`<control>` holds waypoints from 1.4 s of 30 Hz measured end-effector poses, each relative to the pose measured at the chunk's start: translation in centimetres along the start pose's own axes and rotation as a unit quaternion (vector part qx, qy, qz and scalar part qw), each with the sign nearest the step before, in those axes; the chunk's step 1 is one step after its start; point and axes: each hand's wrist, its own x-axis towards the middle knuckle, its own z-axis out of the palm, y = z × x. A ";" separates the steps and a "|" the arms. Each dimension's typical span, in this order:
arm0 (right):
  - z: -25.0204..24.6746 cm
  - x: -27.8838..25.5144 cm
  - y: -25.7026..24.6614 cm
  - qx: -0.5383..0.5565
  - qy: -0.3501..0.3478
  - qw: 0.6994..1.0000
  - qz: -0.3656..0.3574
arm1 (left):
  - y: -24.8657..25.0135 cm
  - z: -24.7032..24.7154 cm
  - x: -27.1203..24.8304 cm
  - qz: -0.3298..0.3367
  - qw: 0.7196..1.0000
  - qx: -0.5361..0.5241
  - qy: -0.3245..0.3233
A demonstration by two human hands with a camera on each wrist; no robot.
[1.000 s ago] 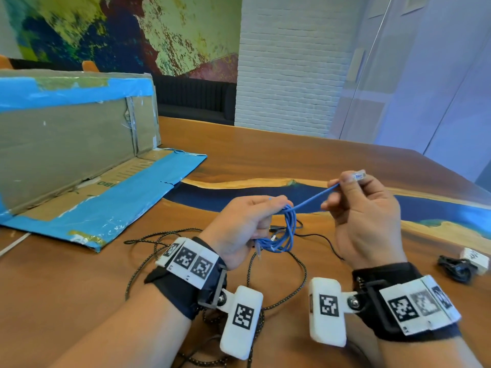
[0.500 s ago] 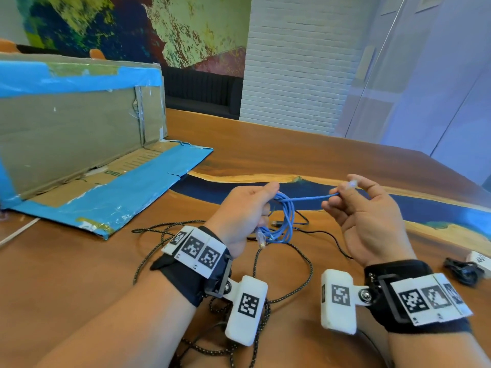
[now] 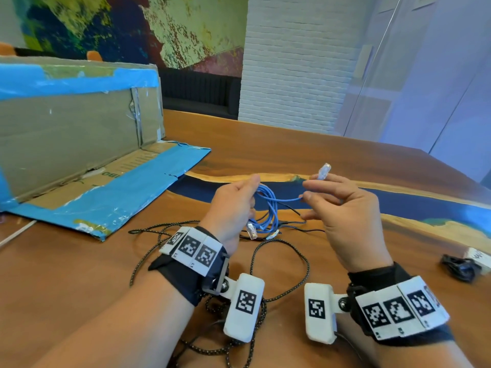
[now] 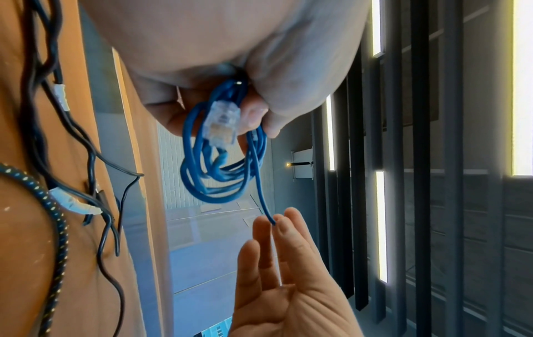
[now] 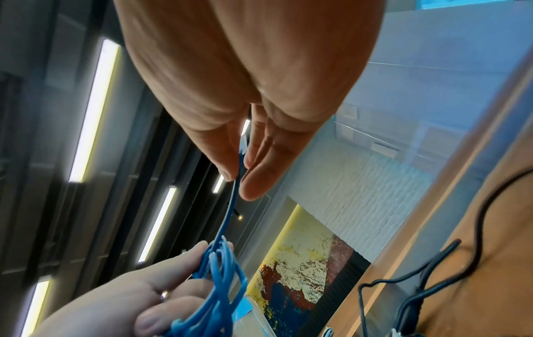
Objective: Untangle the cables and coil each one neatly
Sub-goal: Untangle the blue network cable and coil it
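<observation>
So your left hand [image 3: 233, 205] grips the nearly finished blue coil [image 3: 268, 208]; right hand [image 3: 342, 208] pinches its tail; black cables [image 3: 281, 261] on the bench [image 3: 79, 274] remain tangled.

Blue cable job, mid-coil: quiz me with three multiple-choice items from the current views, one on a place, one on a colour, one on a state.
1. Where is the coiled bundle of the blue cable?
A. flat on the table
B. in the left hand
C. inside the cardboard box

2. What colour is the plug at the cable end that the right hand holds?
A. clear
B. red
C. black

3. How does the braided black cable lie?
A. neatly coiled
B. looped loosely on the table
C. hanging from the right hand

Answers: 1 B, the left hand grips the loops above the table. 2 A, the plug looks see-through above the right hand. 3 B, the braided black cable sprawls in open loops under the wrists.
</observation>
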 end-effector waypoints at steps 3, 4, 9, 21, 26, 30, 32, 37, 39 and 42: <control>-0.2 0.2 0.2 -0.119 -0.001 0.992 -0.032 | -0.2 0.1 0.0 -0.005 1.000 0.004 0.003; -0.3 0.2 0.3 -0.128 -0.002 0.991 -0.027 | -0.2 0.1 0.0 -0.008 1.000 0.002 0.001; -0.4 0.0 0.2 -0.065 0.004 0.998 0.016 | 0.1 0.3 -0.3 -0.035 0.999 -0.019 -0.006; 1.2 -0.7 0.6 -0.011 -0.117 0.986 0.119 | 0.1 1.0 -0.4 -0.050 0.996 -0.073 -0.020; 2.6 -1.6 0.9 0.052 -0.124 0.981 0.143 | 0.2 0.7 -0.2 -0.035 0.998 -0.057 -0.014; 3.0 -1.5 0.7 0.138 -0.071 0.973 0.169 | -0.1 0.6 0.0 -0.012 0.999 -0.029 -0.019; 2.8 -1.1 0.4 0.167 -0.037 0.970 0.172 | -0.3 0.5 0.1 -0.001 1.000 -0.002 -0.012; 2.6 -1.0 0.3 0.193 -0.041 0.961 0.195 | -0.3 0.3 0.3 0.000 0.999 0.036 -0.035; 2.6 -1.1 0.2 0.201 -0.048 0.956 0.210 | 0.0 0.4 -0.1 -0.012 0.998 0.029 -0.046; 2.6 -1.1 0.2 0.214 -0.058 0.949 0.225 | 0.5 0.5 -0.4 -0.024 0.997 0.021 -0.066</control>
